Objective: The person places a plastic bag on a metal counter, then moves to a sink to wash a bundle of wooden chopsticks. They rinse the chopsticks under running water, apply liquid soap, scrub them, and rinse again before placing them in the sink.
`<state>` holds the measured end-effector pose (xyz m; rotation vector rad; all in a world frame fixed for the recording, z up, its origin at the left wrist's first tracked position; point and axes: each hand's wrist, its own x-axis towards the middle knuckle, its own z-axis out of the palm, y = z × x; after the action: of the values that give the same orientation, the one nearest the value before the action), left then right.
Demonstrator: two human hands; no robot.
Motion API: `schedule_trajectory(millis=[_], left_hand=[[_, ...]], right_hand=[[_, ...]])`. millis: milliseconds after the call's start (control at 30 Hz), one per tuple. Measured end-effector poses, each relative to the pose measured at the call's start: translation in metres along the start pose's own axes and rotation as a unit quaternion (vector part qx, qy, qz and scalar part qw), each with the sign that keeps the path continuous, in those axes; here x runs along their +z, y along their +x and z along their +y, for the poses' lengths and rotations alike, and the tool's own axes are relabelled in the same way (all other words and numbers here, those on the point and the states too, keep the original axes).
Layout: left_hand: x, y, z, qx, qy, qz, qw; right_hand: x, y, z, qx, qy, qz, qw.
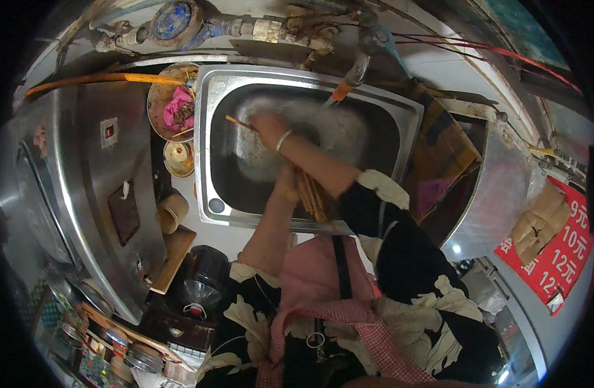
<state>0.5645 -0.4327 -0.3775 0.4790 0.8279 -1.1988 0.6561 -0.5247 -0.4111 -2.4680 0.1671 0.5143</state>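
Observation:
My left hand (289, 182) is closed around a bundle of thin wooden sticks, likely chopsticks (312, 196), over the near side of a stainless steel sink (203, 145). The bundle slants toward my apron, and my right forearm covers its far part. Crossing above it, my right hand (267, 127) with a pale bracelet is blurred. A wooden stick (239, 122) juts out to the left from its fingers. Most of that stick is hidden by the hand. Water appears to run from the tap's orange nozzle (343, 91) into the basin's far right part.
Left of the sink, a bowl (156, 109) holds a pink bag (178, 109), with an orange hose (103, 82) across it. A steel cabinet (88, 179) stands farther left. Cardboard (445, 140) leans at the right. Pipes (267, 31) run along the wall behind.

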Motion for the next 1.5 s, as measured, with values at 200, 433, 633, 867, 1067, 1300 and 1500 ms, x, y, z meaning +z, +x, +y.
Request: schedule_trajectory(millis=[200,433,633,867,1067,1300,1500], left_hand=[[-0.001,-0.004,0.025,0.033,-0.062,-0.054,0.996],[0.063,-0.001,0.026,0.091,-0.001,-0.054,0.994],[0.049,0.030,0.003,0.144,0.208,-0.001,0.968],[0.060,0.037,-0.012,0.184,0.140,0.045,0.972],[0.050,0.031,0.005,0.175,0.219,0.039,0.959],[0.055,0.023,0.007,0.135,0.061,0.039,0.988],[0.060,0.016,0.009,0.160,0.146,0.060,0.974]], right_hand=[[-0.107,-0.118,0.000,-0.060,0.307,0.271,0.911],[-0.078,-0.182,0.023,-0.072,0.178,0.246,0.950],[-0.049,-0.166,0.072,0.181,0.382,0.236,0.875],[-0.081,-0.115,0.070,0.209,0.487,0.020,0.848],[-0.050,-0.117,0.104,0.197,0.511,0.018,0.836],[-0.061,-0.125,0.117,0.233,0.573,0.007,0.786],[-0.071,-0.131,0.096,0.216,0.524,-0.002,0.824]])
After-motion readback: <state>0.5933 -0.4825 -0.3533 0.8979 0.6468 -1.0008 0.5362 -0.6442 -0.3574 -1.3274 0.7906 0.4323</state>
